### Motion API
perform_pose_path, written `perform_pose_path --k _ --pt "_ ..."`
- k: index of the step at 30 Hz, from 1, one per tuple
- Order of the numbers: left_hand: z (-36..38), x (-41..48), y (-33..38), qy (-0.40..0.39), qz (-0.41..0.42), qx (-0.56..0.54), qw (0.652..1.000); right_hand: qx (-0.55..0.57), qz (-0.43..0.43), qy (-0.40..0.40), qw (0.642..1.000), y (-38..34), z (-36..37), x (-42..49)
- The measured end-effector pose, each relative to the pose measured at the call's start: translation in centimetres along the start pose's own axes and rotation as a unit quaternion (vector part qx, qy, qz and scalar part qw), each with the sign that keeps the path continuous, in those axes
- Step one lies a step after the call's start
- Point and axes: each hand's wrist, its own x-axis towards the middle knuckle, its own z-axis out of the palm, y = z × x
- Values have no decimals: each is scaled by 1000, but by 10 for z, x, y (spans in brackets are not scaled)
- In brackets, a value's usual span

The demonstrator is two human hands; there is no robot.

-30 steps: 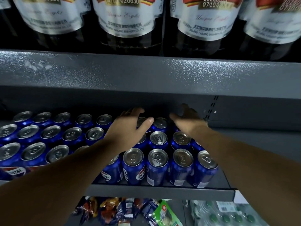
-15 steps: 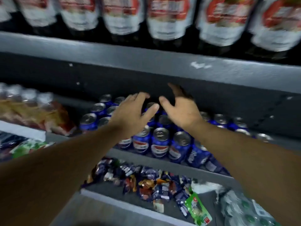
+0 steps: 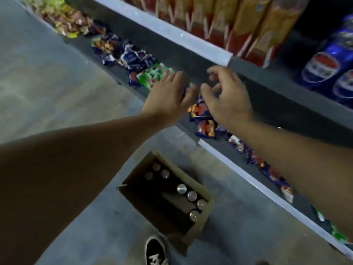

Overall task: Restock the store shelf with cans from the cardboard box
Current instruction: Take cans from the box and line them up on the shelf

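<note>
Hovering side by side over the lower shelf (image 3: 248, 176), both hands hold nothing.

Left hand (image 3: 168, 96): palm down, fingers nearly straight and slightly spread, no contact with any item that can be made out.

Right hand (image 3: 227, 100): palm down, fingers loosely curled with thumb apart, nothing between them. Motion blur at the fingertips; cannot tell whether they brush the packets beneath.

Cardboard box (image 3: 202, 224): on the concrete floor (image 3: 57, 83), flaps open, below and between the two forearms, beside the base of the shelving. Seven silver can tops are visible inside: a cluster of three cans (image 3: 156, 166) at the far end and a row of four cans (image 3: 192, 195) along the shelf-side wall. The rest of the interior is dark.

Blue Pepsi cans (image 3: 322, 67): on the upper shelf at far right, well apart from the box.

Red-and-yellow cartons (image 3: 244, 25) stand in a row left of those cans. Mixed snack packets (image 3: 137, 58) lie along the lower shelf under the hands. Black shoe (image 3: 155, 251) with white lettering sits at the bottom edge, just beside the near corner of the box.
</note>
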Motion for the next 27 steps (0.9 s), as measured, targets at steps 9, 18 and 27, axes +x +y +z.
perform_pose_path --k 9,18,27 --pt "102 -144 -166 -168 -172 -30 970 49 98 -152 982 37 225 -101" --pt "255 -252 -232 -372 -332 17 867 74 229 -241 940 129 350 -223" --pt "340 -273 -298 -331 -483 31 810 76 306 -229 921 202 405 -262"
